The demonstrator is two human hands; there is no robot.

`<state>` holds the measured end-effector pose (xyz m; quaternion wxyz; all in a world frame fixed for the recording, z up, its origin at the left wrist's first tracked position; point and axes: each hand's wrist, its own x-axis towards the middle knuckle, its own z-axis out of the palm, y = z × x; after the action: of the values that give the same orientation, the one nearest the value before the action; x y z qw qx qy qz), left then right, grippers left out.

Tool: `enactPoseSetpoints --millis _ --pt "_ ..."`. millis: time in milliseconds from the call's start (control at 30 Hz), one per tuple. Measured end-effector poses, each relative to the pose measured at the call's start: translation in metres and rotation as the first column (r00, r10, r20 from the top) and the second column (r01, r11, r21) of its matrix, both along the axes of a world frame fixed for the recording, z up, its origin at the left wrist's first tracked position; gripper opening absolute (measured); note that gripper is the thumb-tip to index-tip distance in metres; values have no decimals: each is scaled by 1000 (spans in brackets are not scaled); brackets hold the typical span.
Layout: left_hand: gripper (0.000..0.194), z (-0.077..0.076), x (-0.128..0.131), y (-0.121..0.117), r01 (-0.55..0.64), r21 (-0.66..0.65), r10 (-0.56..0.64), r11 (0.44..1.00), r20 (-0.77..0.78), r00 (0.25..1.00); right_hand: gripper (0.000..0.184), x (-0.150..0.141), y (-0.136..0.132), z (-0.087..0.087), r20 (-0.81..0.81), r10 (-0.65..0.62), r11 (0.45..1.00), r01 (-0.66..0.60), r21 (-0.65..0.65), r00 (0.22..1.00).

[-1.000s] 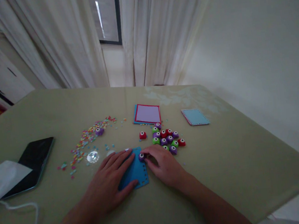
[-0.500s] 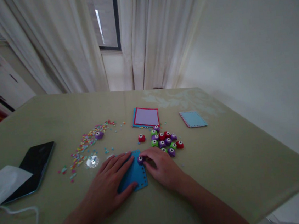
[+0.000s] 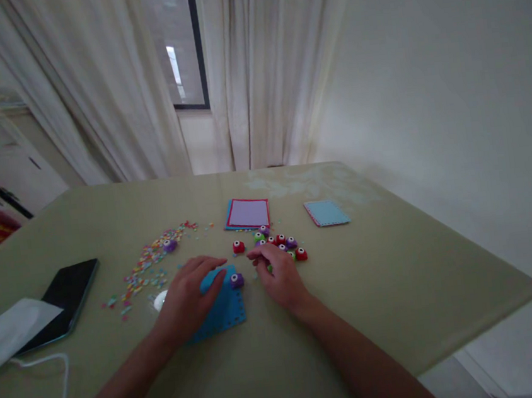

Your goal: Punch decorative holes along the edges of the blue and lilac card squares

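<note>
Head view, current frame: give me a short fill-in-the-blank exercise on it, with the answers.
1. The left hand partly hides the ____ sheet.
2. The eyed block on that sheet is ____.
3. White paper partly covers the ____ device.
4. The block cluster is partly hidden by the ____ hand.

Missing words: blue; purple; black; right.

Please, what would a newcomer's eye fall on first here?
Probably the purple one-eyed piece on the blue sheet, between the left hand and the right hand. Next, perhaps, the cluster of red, green and purple eyed pieces just beyond the right hand, then the bright confetti scattered on the table's left side.
</note>
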<state>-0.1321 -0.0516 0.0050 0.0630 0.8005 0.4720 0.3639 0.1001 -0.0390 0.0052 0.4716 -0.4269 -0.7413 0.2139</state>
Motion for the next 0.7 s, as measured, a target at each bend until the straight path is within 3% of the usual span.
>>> enactPoseSetpoints --millis 100,200,300,433,600,700 --pt "25 20 32 23 5 11 -5 1000 -29 1000 28 -1 0 1 -65 -46 997 50 60 997" --pt "30 29 65 49 18 24 -15 1000 -125 992 26 2 1 2 -143 -128 981 147 127 981" --pt "31 24 88 67 29 25 -23 999 -218 976 24 8 5 4 -217 -214 960 246 131 952" --pt "28 5 97 70 69 -13 -70 998 -302 951 20 18 11 6 -300 -286 950 311 39 910" --pt "25 -3 94 65 114 -47 -123 992 -359 925 19 17 12 7 -334 -315 948 311 -65 888" --pt "26 -3 93 65 87 -52 -100 995 -368 924 20 10 8 7 -297 -273 961 272 -46 915"
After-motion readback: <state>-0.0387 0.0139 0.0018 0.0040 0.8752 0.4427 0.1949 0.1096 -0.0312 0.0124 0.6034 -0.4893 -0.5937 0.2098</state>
